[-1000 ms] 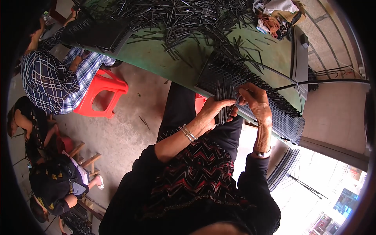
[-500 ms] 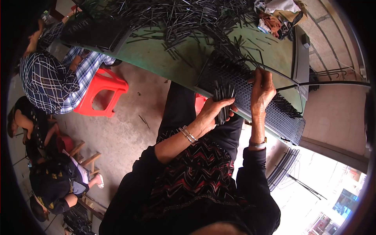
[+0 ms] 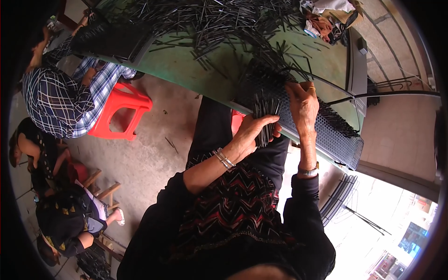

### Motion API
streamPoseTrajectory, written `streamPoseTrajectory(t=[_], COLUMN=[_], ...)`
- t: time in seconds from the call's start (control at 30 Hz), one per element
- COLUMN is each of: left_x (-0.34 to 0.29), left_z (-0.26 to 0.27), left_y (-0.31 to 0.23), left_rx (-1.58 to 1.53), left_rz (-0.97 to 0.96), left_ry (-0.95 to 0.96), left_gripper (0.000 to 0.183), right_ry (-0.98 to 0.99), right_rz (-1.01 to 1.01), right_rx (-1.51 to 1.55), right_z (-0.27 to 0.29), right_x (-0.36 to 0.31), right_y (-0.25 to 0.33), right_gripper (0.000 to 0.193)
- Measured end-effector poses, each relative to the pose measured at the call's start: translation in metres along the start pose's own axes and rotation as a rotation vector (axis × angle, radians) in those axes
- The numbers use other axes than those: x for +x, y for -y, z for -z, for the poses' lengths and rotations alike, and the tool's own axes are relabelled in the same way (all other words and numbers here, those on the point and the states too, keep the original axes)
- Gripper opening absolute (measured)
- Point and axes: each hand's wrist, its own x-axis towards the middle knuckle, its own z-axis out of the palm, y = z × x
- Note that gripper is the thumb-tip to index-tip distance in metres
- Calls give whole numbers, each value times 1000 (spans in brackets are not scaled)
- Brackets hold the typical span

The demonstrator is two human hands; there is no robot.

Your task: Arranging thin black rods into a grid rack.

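While thin black rods [image 3: 265, 108] are clasped in the left hand [image 3: 252, 129], seemingly bunched for reach, the right hand [image 3: 304, 107], its hold indiscernible, is placed over the perforated tray [image 3: 339, 142] beside that grip.

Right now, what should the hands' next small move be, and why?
Probably the right hand should set any stick it pinches (too hidden to tell) into the perforated tray: it is at the edge of the standing black sticks, bare holes show beside them, and the left hand holds a bundle of sticks.
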Motion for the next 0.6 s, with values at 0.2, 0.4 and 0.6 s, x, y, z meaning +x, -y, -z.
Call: streamPoseTrajectory(t=[0.2, 0.4, 0.6], left_x=[0, 3, 4], left_z=[1, 3, 0], left_y=[-2, -2, -7], left_rx=[15, 56, 1], left_rz=[5, 52, 50], left_ry=[10, 78, 49], left_gripper=[18, 20, 20], right_ry=[241, 460, 417], right_rz=[-274, -556, -608], right_rx=[446, 927, 986], right_z=[32, 31, 36], right_x=[-3, -18, -16], right_y=[9, 8, 6], right_gripper=[30, 12, 13])
